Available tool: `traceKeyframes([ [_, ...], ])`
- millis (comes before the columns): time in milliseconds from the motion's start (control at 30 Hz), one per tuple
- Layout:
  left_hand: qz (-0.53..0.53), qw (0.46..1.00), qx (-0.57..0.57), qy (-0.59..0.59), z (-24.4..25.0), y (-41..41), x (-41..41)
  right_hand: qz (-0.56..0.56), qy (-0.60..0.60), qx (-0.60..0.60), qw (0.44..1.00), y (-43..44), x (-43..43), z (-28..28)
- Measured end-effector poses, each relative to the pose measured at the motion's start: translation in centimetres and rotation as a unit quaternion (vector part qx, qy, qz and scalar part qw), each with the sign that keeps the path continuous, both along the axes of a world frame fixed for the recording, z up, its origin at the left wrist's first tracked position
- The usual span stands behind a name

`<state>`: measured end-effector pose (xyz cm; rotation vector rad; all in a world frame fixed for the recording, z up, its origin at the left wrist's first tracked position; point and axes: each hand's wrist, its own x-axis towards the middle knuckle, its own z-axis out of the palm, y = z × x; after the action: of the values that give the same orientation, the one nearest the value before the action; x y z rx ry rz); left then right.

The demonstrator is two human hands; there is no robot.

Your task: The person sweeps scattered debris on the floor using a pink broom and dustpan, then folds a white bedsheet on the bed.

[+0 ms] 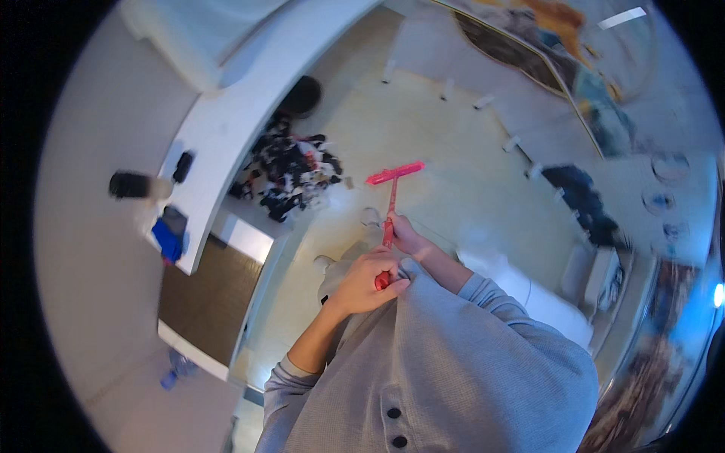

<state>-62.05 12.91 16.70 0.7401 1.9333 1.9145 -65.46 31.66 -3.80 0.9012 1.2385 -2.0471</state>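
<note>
A broom with a bright pink head [395,173] and a red handle [392,201] reaches away from my body over the pale floor. My left hand [365,280] is wrapped around the upper end of the handle, close to my grey shirt. Further down the same handle, my right hand [404,233] grips it. To the left of the broom head lies a heap of black, white and reddish scraps [294,167]; a gap separates the two. What the scraps are made of is too blurred to tell.
A white counter [226,122] curves along the left, with a blue item [167,238] and dark objects on it. Beyond the heap stands a dark round container [301,96]. Short white furniture legs [484,102] line the right. A plastic bottle [179,367] appears at lower left.
</note>
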Motion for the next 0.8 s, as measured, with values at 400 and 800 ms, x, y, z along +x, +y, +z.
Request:
traceKeyframes([
  [400,-0.175,0.981,0.074,0.026,-1.0,4.4,0.1,-0.288,0.022,0.045,0.956,8.4,7.8,2.5],
  [800,-0.065,0.995,0.022,0.071,-0.2,16.2,-10.4,-0.052,0.171,0.021,0.984,14.9,-7.4,2.7],
])
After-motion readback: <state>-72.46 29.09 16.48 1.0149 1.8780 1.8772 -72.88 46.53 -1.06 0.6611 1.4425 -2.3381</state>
